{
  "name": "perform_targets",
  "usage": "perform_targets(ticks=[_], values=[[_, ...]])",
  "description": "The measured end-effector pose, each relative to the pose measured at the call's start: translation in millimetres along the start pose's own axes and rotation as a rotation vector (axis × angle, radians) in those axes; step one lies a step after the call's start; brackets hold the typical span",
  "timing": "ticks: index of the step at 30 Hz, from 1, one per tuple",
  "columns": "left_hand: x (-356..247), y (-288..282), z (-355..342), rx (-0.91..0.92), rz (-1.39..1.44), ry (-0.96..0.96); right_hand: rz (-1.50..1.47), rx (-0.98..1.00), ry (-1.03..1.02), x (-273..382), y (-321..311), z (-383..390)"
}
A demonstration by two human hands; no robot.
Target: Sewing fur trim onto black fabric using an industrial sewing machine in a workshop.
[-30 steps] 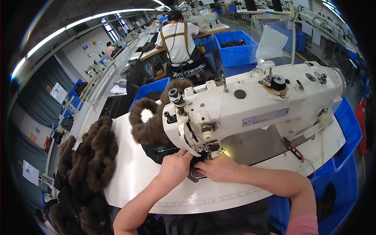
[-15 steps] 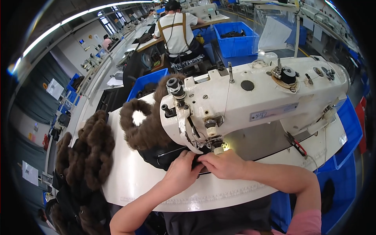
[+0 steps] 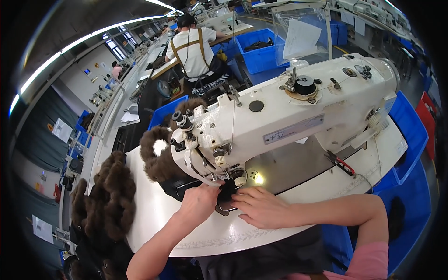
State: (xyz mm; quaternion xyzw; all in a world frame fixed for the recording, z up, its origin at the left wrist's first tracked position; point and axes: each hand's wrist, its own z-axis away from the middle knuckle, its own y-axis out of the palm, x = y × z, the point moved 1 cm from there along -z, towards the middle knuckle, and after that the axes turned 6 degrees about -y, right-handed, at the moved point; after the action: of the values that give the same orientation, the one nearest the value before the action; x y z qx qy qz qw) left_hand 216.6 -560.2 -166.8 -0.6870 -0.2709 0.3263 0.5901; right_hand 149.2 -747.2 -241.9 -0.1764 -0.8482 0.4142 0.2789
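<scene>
A black fabric piece (image 3: pixel 227 190) lies beneath the head of a white sewing machine (image 3: pixel 289 116). Brown fluffy fur trim (image 3: pixel 161 162) adjoins the black fabric on the left and extends behind the machine head. My left hand (image 3: pixel 200 203) is closed on the black fabric close to the needle area, its fingertips partly hidden by the machine. At the right edge of that fabric, my right hand (image 3: pixel 261 207) rests with fingers stretched out toward the left, thumb apart, fingertips touching the cloth. The needle itself cannot be made out.
Several brown fur pieces (image 3: pixel 109 193) hang over the left table edge. Red-handled thread snips (image 3: pixel 340 163) lie on the machine bed at right. Blue bins (image 3: pixel 406 135) stand to the right. A person in a white top (image 3: pixel 192 53) sits at another machine ahead.
The view has shifted, so the machine sits further left. My right hand has loosened from its pinch and spread its fingers, while my left hand has moved closer under the machine head.
</scene>
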Motion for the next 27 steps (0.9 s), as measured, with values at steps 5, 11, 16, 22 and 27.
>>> perform_targets(ticks=[5,11,16,22,27], values=[[-1,2,2,-0.023,0.171,-0.077,-0.013,-0.026,-0.094,-5,-1,3],[-10,2,-3,0.145,0.136,-0.228,-0.041,-0.001,-0.092,-7,2,4],[-9,-2,2,0.044,0.123,-0.2,0.014,-0.022,-0.103,-6,1,0],[-1,14,17,-0.141,0.231,-0.153,0.016,0.101,-0.091,4,8,-13],[-13,7,11,-0.174,0.138,-0.161,0.073,0.081,-0.074,7,9,-11]])
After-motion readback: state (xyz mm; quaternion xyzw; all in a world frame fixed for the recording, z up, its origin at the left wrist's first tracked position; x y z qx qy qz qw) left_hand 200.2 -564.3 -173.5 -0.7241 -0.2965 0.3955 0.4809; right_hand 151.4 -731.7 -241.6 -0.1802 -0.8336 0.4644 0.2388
